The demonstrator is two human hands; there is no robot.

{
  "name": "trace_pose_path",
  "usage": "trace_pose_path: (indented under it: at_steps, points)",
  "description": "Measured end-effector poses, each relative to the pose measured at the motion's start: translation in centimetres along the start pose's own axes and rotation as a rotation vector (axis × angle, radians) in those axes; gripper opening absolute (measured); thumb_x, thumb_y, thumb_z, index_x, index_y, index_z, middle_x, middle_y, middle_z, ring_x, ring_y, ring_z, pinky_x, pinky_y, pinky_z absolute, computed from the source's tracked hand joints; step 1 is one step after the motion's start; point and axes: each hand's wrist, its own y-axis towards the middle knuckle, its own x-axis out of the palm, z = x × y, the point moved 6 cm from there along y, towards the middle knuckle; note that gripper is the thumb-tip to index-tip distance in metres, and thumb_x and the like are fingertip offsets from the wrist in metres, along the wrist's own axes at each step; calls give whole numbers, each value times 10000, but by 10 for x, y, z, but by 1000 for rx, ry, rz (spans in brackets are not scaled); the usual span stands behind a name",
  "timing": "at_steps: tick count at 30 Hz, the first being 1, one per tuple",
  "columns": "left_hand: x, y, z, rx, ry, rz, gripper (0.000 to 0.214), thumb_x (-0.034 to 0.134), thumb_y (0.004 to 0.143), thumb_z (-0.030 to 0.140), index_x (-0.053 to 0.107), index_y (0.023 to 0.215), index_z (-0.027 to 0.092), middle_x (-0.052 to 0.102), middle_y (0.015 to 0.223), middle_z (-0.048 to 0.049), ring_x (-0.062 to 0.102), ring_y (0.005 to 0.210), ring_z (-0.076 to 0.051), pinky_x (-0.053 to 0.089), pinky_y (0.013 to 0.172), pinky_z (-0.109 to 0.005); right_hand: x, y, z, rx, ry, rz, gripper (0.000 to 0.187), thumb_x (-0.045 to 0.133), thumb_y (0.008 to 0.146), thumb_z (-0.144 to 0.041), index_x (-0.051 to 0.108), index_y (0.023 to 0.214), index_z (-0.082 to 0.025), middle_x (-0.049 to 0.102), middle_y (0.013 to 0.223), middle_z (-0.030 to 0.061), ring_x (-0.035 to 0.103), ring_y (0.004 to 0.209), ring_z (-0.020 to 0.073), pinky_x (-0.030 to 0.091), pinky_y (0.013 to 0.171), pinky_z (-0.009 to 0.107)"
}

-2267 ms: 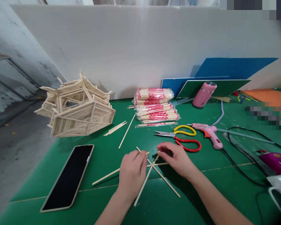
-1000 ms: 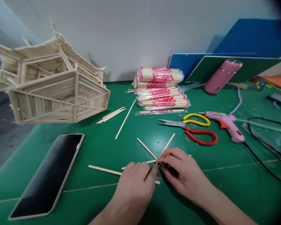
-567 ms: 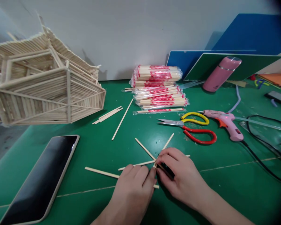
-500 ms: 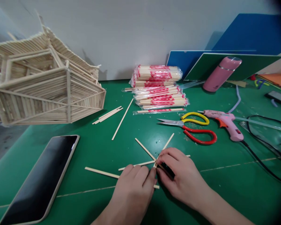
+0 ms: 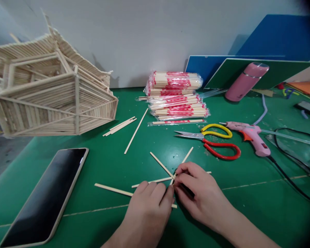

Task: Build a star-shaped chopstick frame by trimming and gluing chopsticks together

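Observation:
Thin wooden sticks (image 5: 161, 164) cross in a star on the green table, their meeting point partly covered by my fingers. My left hand (image 5: 149, 210) is closed at the near side of the crossing, its index finger and thumb pressed together at the sticks. Under its palm runs a longer wooden stick (image 5: 113, 189), poking out on both sides. My right hand (image 5: 198, 193) pinches at the crossing from the right, thumb against fingers. Another stick's tip (image 5: 208, 172) shows beyond its knuckles. What exactly lies between the fingertips is mostly hidden.
A stick-built model (image 5: 76, 103) stands at left, above a phone (image 5: 45, 196). Behind the crossing lie loose sticks (image 5: 120, 126) and plastic-wrapped stick bundles (image 5: 179, 100). Scissors (image 5: 193, 135), a pink glue gun (image 5: 255, 132) with a trailing cord and a pink bottle (image 5: 246, 82) are at right.
My right fingertips have shifted slightly at the crossing. My left hand holds its place on the sticks. The whole view has moved a little.

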Motion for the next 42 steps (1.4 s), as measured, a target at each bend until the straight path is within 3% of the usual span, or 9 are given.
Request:
trace_pose_path:
  at_steps: [32, 42]
  points:
    - [1, -1, -1, -4, -36, 44, 195, 396, 765, 108, 583, 805, 147, 525, 576, -8, 489, 514, -154, 331, 501, -289, -2, 0, 4, 21, 35, 24, 102, 486, 760, -118, 553, 778, -193, 517, 875, 35, 510, 788, 136, 445, 691, 272]
    - [3, -4, -1, 1, -12, 60, 210, 405, 749, 106, 575, 869, 138, 535, 588, -12, 491, 514, -163, 320, 513, -301, 3, -1, 4, 10, -2, 26, 85, 465, 786, -137, 536, 781, -182, 510, 879, 44, 495, 793, 140, 432, 696, 278]
